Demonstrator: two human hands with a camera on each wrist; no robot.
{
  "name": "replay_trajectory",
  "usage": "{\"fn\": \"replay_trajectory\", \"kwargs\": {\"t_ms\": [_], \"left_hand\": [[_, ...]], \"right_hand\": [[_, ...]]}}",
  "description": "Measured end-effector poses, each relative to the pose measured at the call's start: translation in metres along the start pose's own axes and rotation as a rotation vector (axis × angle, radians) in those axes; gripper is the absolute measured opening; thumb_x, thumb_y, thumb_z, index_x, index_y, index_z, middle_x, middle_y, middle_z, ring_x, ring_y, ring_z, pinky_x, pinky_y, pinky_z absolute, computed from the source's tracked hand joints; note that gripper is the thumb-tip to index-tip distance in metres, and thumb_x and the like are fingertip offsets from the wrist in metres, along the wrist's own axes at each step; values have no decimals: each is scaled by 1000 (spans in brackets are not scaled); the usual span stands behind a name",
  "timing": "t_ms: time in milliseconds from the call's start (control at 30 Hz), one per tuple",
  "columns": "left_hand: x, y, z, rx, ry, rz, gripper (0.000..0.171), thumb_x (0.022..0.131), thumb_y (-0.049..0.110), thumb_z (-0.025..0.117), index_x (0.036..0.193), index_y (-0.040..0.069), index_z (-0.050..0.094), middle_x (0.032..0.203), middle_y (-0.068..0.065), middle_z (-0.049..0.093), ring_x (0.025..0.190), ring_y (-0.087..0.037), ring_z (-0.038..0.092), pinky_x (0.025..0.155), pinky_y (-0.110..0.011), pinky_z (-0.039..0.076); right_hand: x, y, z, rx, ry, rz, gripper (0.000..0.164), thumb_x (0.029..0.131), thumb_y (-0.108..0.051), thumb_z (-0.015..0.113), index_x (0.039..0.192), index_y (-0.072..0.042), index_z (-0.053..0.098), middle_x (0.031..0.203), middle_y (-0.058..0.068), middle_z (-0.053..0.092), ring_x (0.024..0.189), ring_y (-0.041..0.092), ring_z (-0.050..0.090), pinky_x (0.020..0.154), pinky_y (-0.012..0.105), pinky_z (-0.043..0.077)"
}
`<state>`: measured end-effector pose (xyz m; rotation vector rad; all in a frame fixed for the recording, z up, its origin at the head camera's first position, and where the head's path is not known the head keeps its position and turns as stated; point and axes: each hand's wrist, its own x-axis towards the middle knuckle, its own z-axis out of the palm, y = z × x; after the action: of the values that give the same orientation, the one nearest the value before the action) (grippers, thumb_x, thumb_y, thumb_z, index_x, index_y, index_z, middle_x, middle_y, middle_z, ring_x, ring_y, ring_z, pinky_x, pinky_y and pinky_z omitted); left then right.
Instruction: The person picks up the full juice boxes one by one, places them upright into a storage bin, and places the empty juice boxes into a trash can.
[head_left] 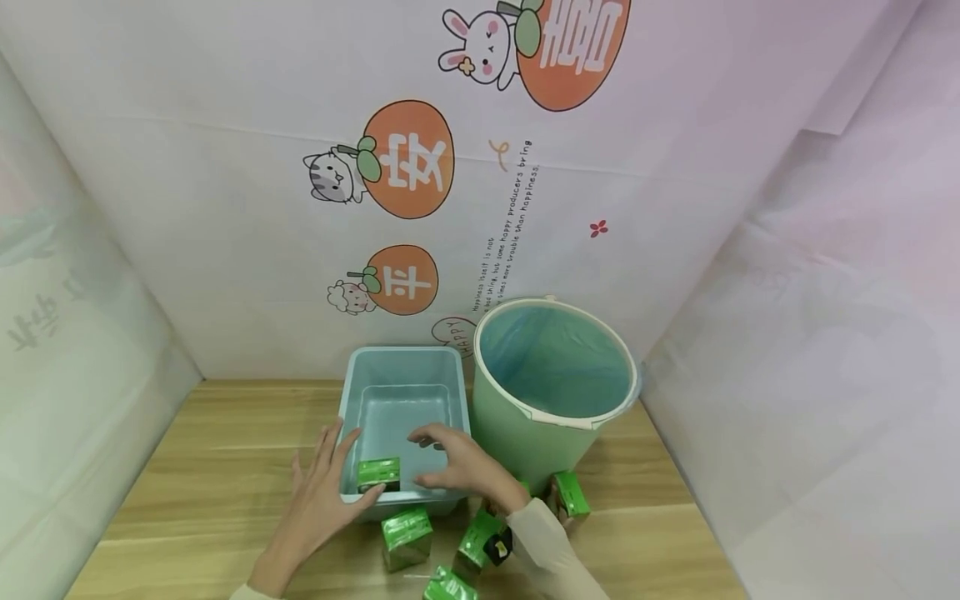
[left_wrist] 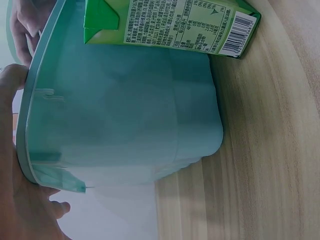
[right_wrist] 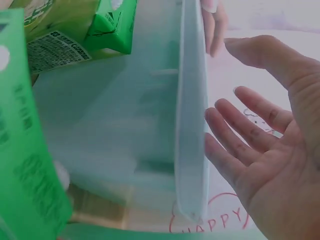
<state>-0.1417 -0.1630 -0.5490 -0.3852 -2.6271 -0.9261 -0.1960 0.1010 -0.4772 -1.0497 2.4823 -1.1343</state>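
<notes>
A light-blue plastic bin (head_left: 408, 357) stands on the wooden table, with one green drink carton (head_left: 378, 471) inside by its near wall. My left hand (head_left: 318, 496) lies over the bin's near left corner, fingers spread and thumb reaching along the near rim beside that carton. In the left wrist view, the bin's rim (left_wrist: 31, 100) runs against this hand. Over the right part of the bin hovers my right hand (head_left: 457, 462), its fingers loosely bent and nothing held; the right wrist view shows its bare palm (right_wrist: 275, 165).
Several more green cartons stand or lie before the bin, including one upright carton (head_left: 407, 537) and another carton (head_left: 447, 585) at the near edge of view. A tall green bucket (head_left: 517, 425) with a bag liner stands right of the bin. A carton (head_left: 572, 493) sits at its foot.
</notes>
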Motion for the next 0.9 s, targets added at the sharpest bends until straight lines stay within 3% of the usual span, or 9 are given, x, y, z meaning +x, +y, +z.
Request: {"fn": "replay_trajectory", "kwargs": {"t_ms": [267,633,900], "left_hand": [[1,0,-1,10,-24,-22,91,88,50,82,160,14,40,171,-24,24,154,-55,23,109,-89,10],[1,2,-3,0,-20,-20,92,87,48,83,160,12,41,171,-25,25,153,-56,23,110,-89,8],[1,3,-3,7,-14,-18,91,87,49,83,160,12,41,170,-26,25,152,-57,25,109,-89,10]], "right_hand": [[-28,-5,-14,-13,80,33,51,94,-20,82,139,-9,62,133,6,65,121,28,64,101,36,55],[-65,1,-21,-83,105,59,51,93,-16,83,138,-6,63,132,8,64,120,32,63,102,50,55],[-94,9,-21,-99,142,95,48,92,-17,84,135,-7,64,132,3,65,120,28,65,101,46,56]]}}
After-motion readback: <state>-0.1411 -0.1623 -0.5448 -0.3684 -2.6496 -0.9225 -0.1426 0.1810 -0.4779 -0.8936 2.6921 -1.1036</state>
